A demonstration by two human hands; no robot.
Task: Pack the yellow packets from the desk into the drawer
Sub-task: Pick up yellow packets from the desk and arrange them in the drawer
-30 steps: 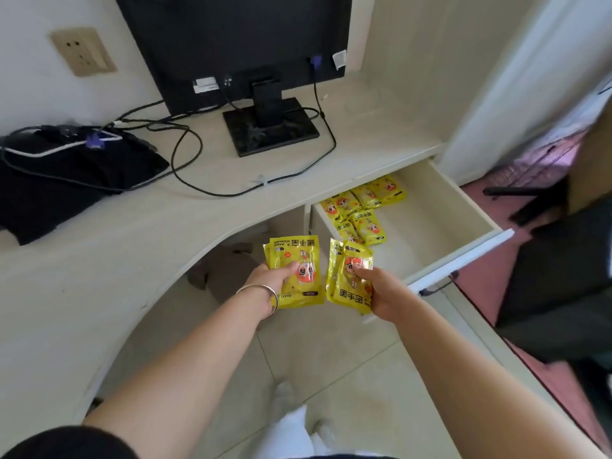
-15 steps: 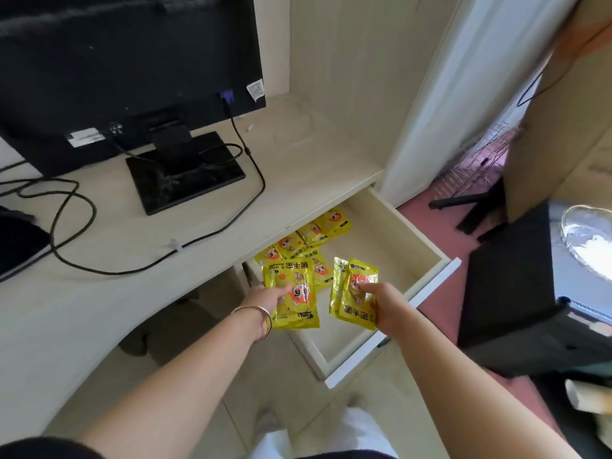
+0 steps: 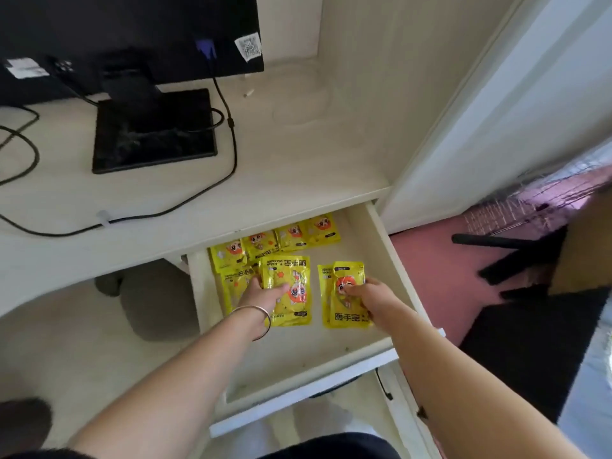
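The pale open drawer [image 3: 298,362] juts out below the desk top [image 3: 281,167]. Several yellow packets [image 3: 275,241] lie in a row at its back. My left hand [image 3: 265,294], with a bangle on the wrist, is inside the drawer and grips a small stack of yellow packets [image 3: 291,293] low over the drawer floor. To its right, my right hand [image 3: 371,298] holds another stack of yellow packets [image 3: 342,299] pressed down near the drawer's right side. No yellow packets show on the desk top.
A black monitor [image 3: 132,31] on a square black stand [image 3: 155,130] sits on the desk with black cables [image 3: 228,150] trailing across it. A white door [image 3: 496,111] stands to the right over pink flooring [image 3: 437,270]. Black furniture [image 3: 530,342] sits at the right.
Both hands have moved forward from in front of the drawer into it, lowering their packets toward the drawer floor. The view has shifted right and closer.
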